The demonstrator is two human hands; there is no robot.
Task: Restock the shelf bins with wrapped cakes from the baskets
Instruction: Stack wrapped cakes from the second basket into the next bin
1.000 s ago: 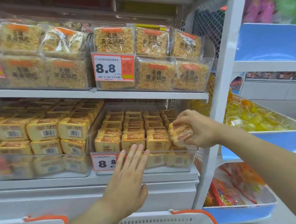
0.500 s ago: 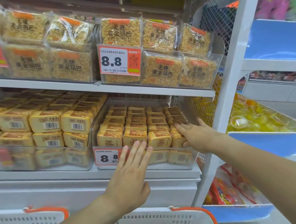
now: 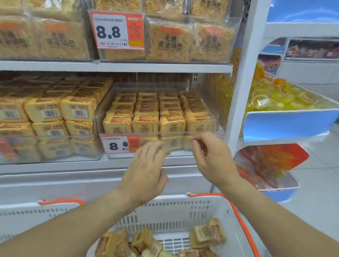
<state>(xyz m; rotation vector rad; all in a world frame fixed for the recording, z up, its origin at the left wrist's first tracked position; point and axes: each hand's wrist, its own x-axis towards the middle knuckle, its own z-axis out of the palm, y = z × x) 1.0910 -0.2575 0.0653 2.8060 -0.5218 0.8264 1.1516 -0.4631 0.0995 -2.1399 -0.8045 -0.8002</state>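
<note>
Both hands hang in front of the clear shelf bin [image 3: 206, 97], holding nothing. The left hand [image 3: 145, 174] has relaxed fingers near the 8.8 price tag [image 3: 115, 145]; the right hand [image 3: 213, 161], just beside it, is loosely curled. Wrapped cakes [image 3: 153, 250] lie below them in the white basket [image 3: 227, 216].

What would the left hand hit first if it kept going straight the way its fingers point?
Most likely the clear front wall of the bin of wrapped cakes. The left hand points up and forward at it, beside the price tag; depth is unclear.
</note>
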